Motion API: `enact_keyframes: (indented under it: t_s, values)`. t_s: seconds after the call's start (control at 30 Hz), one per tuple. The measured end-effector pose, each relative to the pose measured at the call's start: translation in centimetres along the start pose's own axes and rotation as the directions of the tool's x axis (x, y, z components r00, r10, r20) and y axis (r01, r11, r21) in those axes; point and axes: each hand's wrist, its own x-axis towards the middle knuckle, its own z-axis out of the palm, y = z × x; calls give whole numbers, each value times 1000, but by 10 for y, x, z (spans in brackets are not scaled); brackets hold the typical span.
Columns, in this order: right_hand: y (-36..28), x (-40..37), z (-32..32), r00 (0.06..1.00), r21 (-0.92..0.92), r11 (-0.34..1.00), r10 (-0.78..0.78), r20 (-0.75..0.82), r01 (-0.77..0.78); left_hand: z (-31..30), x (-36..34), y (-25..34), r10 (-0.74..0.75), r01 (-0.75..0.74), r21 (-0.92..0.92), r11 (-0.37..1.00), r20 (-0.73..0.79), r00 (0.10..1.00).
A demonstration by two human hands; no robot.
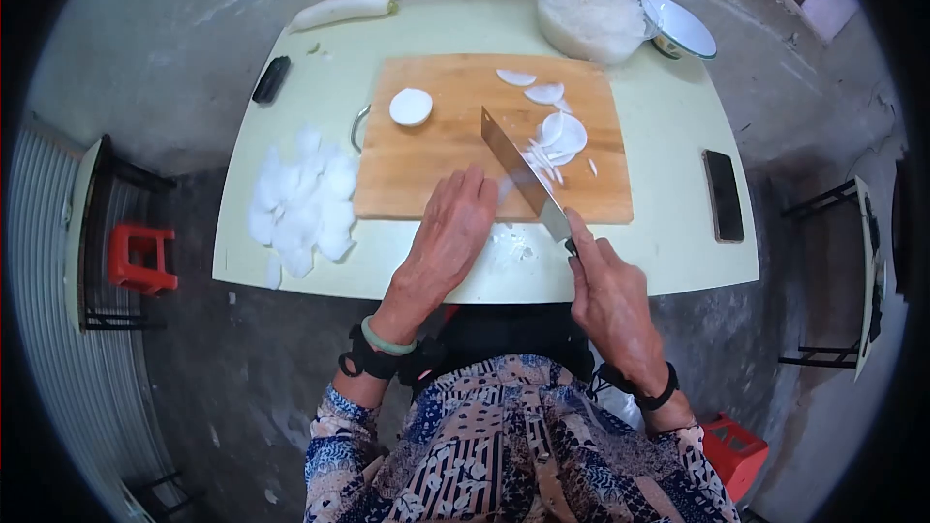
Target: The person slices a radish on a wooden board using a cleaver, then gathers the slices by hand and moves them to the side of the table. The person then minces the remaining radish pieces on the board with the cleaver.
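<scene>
My right hand point(615, 300) is wrapped around the handle of a cleaver point(523, 169), whose wide blade slants across the wooden cutting board point(436, 169). On the board's front part, left of the blade, my left hand point(450, 228) has its fingers curled together. A blurred, pale bit of white radish shows by its fingertips, mostly hidden under them. Thin radish strips point(544, 163) and round radish slices point(564, 134) lie just right of the blade. Farther back are a few half-round slices point(544, 93). A cut radish chunk point(411, 107) sits at the board's left.
Left of the board spreads a pile of thin white slices point(305, 199). A whole white radish point(344, 11) and a black object point(272, 79) lie beyond. A bowl heaped with white shreds point(591, 19) and an enamel bowl point(680, 27) stand back right; a phone point(723, 196) lies right.
</scene>
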Motion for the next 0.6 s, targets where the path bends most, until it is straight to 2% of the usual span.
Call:
enact_keyframes:
  t_s: [0.03, 0.13, 0.17, 0.2, 0.23, 0.33, 0.37, 0.4, 0.47, 0.5, 0.53, 0.57, 0.6]
  values:
    - [3, 1, 2, 1000, -20, 1000, 4, 12, -4, -3, 4, -1, 22, -26, 72, 997, 58, 998]
    - [8, 0, -1, 999, 17, 1000, -19, 30, 19, -5, 4, -7, 108, -111, 65, 992, 45, 993]
    - [3, 0, -6, 996, 57, 996, 70, 46, -73, -6, 4, -9, 85, -89, 83, 993, 42, 995]
    - [2, -1, -10, 984, 89, 982, 163, 69, -169, -6, 6, -10, 126, -127, 82, 988, 18, 992]
    - [8, -5, -8, 998, 74, 995, 62, 13, -62, -4, 7, -10, 171, -170, 73, 983, -5, 985]
    - [5, -13, -20, 995, 126, 987, 102, -4, -100, 9, 10, -12, 173, -176, 171, 969, 33, 984]
    - [6, -17, -24, 993, 114, 987, 116, -3, -115, 14, 12, -15, 179, -168, 137, 976, -78, 981]
    - [8, -20, -26, 990, 129, 985, 126, -62, -117, 21, 12, -19, 191, -181, 125, 976, -77, 979]
    - [11, -24, -29, 981, 149, 981, 147, -128, -128, 31, 11, -28, -55, 44, -53, 998, -230, 972]
    - [13, -25, -31, 967, 168, 968, 210, -143, -185, 30, 10, -32, -161, 115, -164, 980, -302, 940]
    - [15, -27, -32, 951, 190, 952, 270, -153, -239, 22, 6, -39, -270, 226, -175, 958, -293, 917]
    - [19, -29, -31, 950, 158, 960, 259, -173, -233, 11, 1, -50, -377, 335, -184, 924, -283, 882]
    - [21, -31, -32, 949, 164, 957, 265, -172, -238, -5, -5, -59, -397, 379, -122, 918, -342, 852]
